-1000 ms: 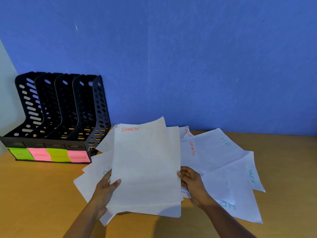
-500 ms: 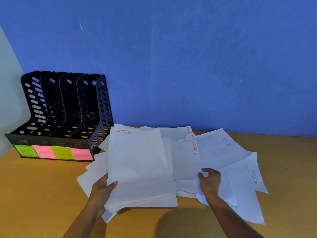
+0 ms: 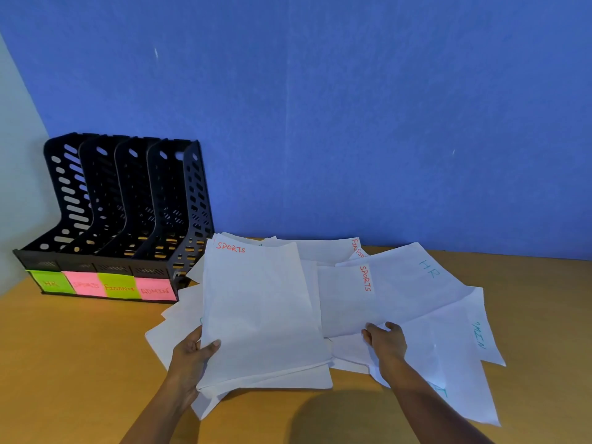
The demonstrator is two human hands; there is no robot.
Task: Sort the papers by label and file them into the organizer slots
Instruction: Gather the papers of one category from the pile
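The left hand (image 3: 192, 354) comes in from below, the forearm slanting up to the right. It grips the SPORTS stack (image 3: 259, 315) at the stack's near left edge: the thumb lies flat on the top sheet and the other fingers are under the stack, hidden. The near left corner of the stack is a little raised from the loose sheets under it.

The right hand (image 3: 386, 342) reaches forward with the back of the hand up. Its fingers are curled on the near edge of the second SPORTS sheet (image 3: 346, 299) (the word is written sideways on this one) and pinch it between thumb and fingertips. This edge stands slightly above the papers below.

Further right lie the HR sheet (image 3: 416, 277) and a sheet with the letters "MIN" (image 3: 480, 334), partly overlapping. A sheet that begins with "FIN" (image 3: 330, 249) shows behind, close to the blue wall (image 3: 352, 123).

The organizer (image 3: 128, 219) stands at the back left of the table (image 3: 64, 363), against the wall. Its right side is just beside the far left corner of the papers. On its front are four notes: HR, SPORTS, FINANCE, ADMIN.

Bare wood shows in front of the organizer and left of the papers, and also to the right of the spread sheets, up to the edge of the view.
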